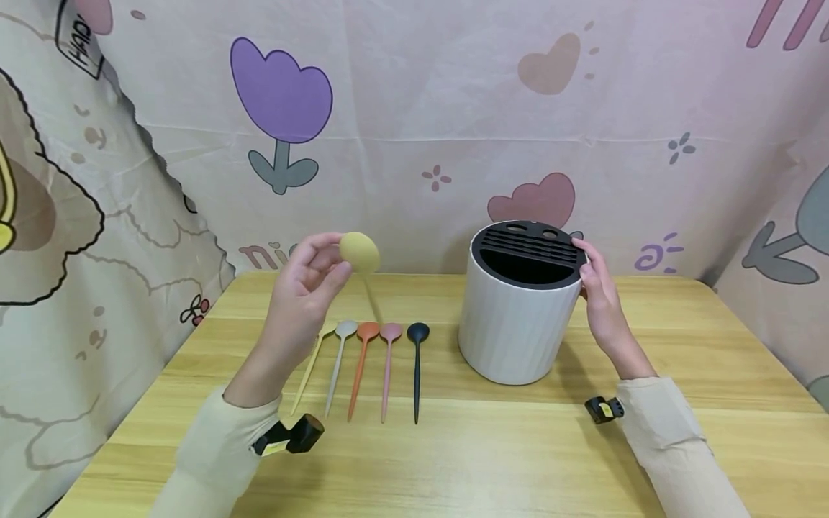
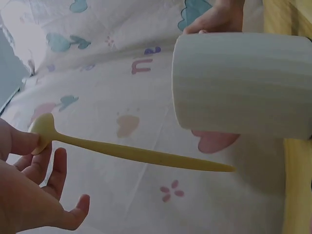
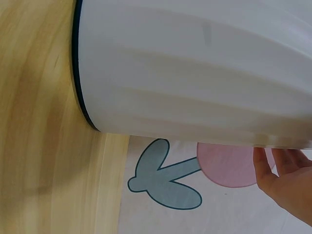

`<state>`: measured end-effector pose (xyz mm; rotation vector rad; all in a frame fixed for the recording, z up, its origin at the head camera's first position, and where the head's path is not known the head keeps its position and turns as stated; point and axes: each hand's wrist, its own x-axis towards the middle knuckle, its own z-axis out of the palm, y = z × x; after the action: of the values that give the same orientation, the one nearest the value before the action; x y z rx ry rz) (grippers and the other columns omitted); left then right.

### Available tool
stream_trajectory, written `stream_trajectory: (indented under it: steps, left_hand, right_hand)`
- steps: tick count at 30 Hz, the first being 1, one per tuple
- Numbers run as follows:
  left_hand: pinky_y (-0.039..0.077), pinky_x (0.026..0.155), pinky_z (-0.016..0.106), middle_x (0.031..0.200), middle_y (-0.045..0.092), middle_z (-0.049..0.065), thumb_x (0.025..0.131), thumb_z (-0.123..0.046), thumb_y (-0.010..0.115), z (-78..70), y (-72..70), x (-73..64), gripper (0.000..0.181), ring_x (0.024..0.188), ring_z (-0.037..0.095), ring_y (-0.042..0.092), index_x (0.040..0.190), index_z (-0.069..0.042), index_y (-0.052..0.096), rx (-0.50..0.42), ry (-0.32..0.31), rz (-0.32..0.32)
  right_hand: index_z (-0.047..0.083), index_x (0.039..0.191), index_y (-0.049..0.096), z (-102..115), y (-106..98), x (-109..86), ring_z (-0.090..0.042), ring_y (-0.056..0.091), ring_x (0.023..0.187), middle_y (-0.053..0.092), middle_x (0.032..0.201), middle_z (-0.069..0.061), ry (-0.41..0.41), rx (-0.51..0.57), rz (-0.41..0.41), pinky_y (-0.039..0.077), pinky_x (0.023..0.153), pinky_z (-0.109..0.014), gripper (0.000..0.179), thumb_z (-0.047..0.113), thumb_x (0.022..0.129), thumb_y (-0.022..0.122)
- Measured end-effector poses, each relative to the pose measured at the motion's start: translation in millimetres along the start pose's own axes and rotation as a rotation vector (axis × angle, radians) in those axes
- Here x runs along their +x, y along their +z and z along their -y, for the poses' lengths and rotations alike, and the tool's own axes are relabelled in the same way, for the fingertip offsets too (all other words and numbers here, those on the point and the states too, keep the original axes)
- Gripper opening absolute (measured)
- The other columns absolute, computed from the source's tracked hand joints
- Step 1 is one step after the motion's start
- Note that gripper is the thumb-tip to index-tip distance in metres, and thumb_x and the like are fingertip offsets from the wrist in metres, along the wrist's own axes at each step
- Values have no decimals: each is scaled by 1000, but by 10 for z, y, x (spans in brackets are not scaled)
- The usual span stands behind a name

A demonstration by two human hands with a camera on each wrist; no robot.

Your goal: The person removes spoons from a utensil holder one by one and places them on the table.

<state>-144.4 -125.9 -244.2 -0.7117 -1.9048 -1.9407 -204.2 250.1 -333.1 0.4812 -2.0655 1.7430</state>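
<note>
My left hand (image 1: 301, 288) pinches a yellow spoon (image 1: 360, 252) by its bowl, between thumb and fingers. The spoon's handle hangs down above the table in the head view; the left wrist view shows the whole yellow spoon (image 2: 131, 152), its tip pointing toward the holder. On the right stands a white ribbed utensil holder (image 1: 514, 331) with a black slotted lid (image 1: 531, 248) and a large half-round opening. My right hand (image 1: 602, 298) holds the holder's upper right side, fingers and thumb at the rim. In the right wrist view, fingertips (image 3: 262, 158) touch the white wall.
Several spoons lie in a row left of the holder: pale yellow (image 1: 309, 374), grey (image 1: 337, 370), orange (image 1: 359, 370), pink (image 1: 387, 370) and black (image 1: 417, 374). The wooden table (image 1: 492, 460) ends at a patterned cloth (image 1: 401, 93) behind it.
</note>
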Motion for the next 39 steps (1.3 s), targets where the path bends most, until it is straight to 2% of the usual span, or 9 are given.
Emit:
stream_trajectory:
  steps: [5,8,14,18,22,26,30,35,39]
  left_hand:
    - [41,92,29,100,65,-1,95,9,49,120,-152,-53,38,95,13,58,127,-10,56,-83,8,-29]
    - [40,94,30,100,66,-1,95,9,50,177,-215,-70,39,96,13,58,128,-12,58,-114,-2,-39]
    - [42,94,26,92,69,-4,93,10,55,265,-329,-98,37,95,11,60,127,-4,60,-142,-103,-104]
    - [43,95,23,87,69,-3,91,9,59,346,-452,-131,35,93,10,61,124,-4,64,-176,-171,-137]
    - [43,95,22,90,72,1,90,9,61,448,-628,-166,33,94,10,65,118,-6,68,-226,-210,-105]
    - [47,91,22,94,73,4,90,13,58,559,-821,-189,34,93,11,67,114,-8,70,-291,-244,-28]
    - [48,88,22,98,73,5,89,15,59,654,-985,-199,36,94,12,67,112,-10,71,-305,-293,45]
    - [49,85,20,95,73,3,87,15,61,760,-1126,-231,35,91,10,68,104,-12,74,-260,-318,38]
    - [50,81,18,89,73,1,87,11,64,821,-1202,-265,34,86,8,67,109,-14,73,-214,-323,27]
  right_hand:
    - [11,150,31,-11,4,-3,-13,43,120,41,140,-2,5,1,-2,36,89,-24,52,31,102,29]
    - [11,150,31,-24,7,-7,-13,43,120,41,140,-3,1,15,-4,37,89,-24,52,31,102,30]
    - [12,149,32,-31,12,-10,-14,42,121,40,140,-3,-8,43,-6,36,89,-23,51,31,102,31]
    - [12,149,32,-18,16,-9,-15,41,123,39,142,-4,-6,49,-2,36,90,-24,51,31,102,31]
    - [13,149,32,-8,18,-9,-16,40,123,38,142,-5,-2,51,4,35,91,-25,51,31,102,31]
    - [14,149,33,-6,15,-2,-16,41,123,38,142,-5,1,56,0,35,92,-25,50,31,102,31]
    - [14,148,34,-12,14,8,-16,41,123,39,142,-5,-7,71,-9,36,91,-24,49,31,102,32]
    - [13,147,35,-16,15,10,-16,42,122,39,142,-5,-11,85,-8,37,91,-22,49,30,102,33]
    - [13,148,34,-10,5,4,-16,41,123,39,142,-5,-4,75,-11,36,91,-23,49,31,102,32]
